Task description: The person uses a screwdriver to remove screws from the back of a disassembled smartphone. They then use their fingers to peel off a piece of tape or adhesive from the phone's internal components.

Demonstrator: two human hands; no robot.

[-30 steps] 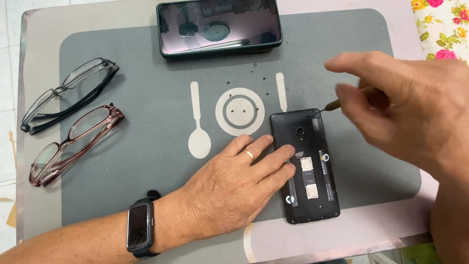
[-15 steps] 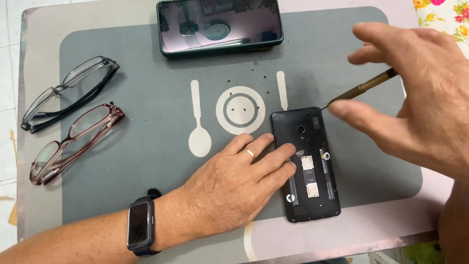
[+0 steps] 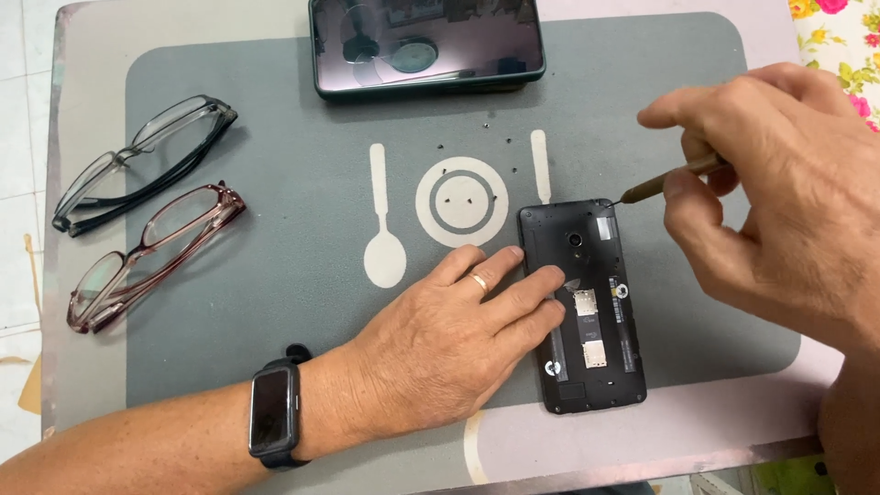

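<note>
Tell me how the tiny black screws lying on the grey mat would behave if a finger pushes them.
The screws look very small and light, so they would probably skid or roll easily. Lying loose on the flat mat, they could scatter. Pinching one with bare fingers seems difficult.

glasses (image 3: 147, 215) left, opened phone (image 3: 582, 307) right on mat (image 3: 302, 275)

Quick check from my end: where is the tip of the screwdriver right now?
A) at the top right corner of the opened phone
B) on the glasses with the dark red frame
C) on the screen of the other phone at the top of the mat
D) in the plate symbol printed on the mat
A: the right hand holds the screwdriver with its tip at the top right corner of the opened phone, which the left hand steadies.
</note>
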